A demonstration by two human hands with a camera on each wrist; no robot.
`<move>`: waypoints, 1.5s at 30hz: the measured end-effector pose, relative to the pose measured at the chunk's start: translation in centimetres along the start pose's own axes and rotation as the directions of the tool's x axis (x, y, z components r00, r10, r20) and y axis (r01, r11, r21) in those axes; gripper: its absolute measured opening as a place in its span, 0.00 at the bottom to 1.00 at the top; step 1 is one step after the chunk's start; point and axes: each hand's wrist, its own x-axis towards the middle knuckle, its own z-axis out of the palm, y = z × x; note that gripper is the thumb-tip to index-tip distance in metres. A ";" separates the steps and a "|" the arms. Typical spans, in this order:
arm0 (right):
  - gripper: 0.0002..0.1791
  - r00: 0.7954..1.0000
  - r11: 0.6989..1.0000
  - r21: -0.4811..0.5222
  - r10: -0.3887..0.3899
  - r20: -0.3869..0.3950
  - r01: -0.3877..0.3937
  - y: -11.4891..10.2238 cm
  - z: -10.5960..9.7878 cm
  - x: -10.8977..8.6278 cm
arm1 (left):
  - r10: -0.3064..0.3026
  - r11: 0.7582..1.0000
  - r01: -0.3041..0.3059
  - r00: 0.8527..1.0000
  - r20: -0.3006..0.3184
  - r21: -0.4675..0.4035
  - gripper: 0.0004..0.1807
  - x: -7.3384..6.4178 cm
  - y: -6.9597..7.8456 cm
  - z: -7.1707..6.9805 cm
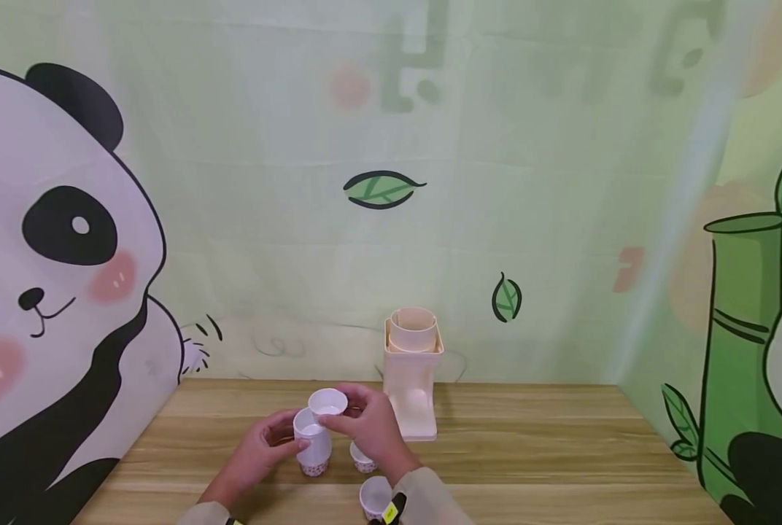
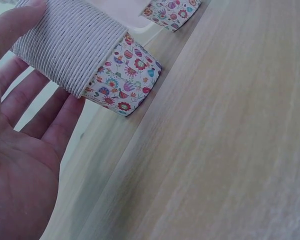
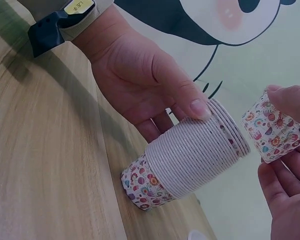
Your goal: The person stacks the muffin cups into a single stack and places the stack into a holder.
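- two hands: one left hand (image 1: pixel 274 441), one right hand (image 1: pixel 374 430);
- one stack (image 1: pixel 315 450) of nested cups, its rims too tightly packed to count;
- three single cups (image 1: pixel 328 401): one in the right hand, two on the table (image 1: pixel 529 437);
- one table;
- one holder (image 1: pixel 412 375), with one tube (image 1: pixel 413 339) in its top;
- two sleeves (image 1: pixel 428 496), one per arm;
- one backdrop (image 1: pixel 266 182);
- one printed panda (image 1: pixel 56 160) at left; one more figure, cut by the right edge;
- one printed stalk (image 1: pixel 745 292);
- two printed leaves (image 1: pixel 381 191) apart from the stalk
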 end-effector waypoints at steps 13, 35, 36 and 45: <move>0.28 0.999 0.999 -0.027 0.033 0.006 -0.033 0.1 1.1 0.5 | -0.023 1.000 0.022 1.000 0.003 0.013 0.31 0.1 -0.2 -0.1; 0.28 0.999 0.994 -0.100 0.035 0.040 -0.031 0.9 2.0 0.7 | -0.049 0.998 0.050 0.999 -0.018 0.024 0.29 0.1 -0.2 0.0; 0.28 0.998 0.994 -0.103 0.040 0.041 -0.035 0.9 2.0 0.7 | -0.047 0.999 0.048 0.999 -0.017 0.025 0.29 0.1 -0.2 0.0; 0.29 0.998 0.991 -0.126 0.055 0.042 -0.049 1.1 2.1 0.5 | -0.066 0.997 0.066 0.998 -0.016 0.030 0.29 0.1 -0.2 -0.1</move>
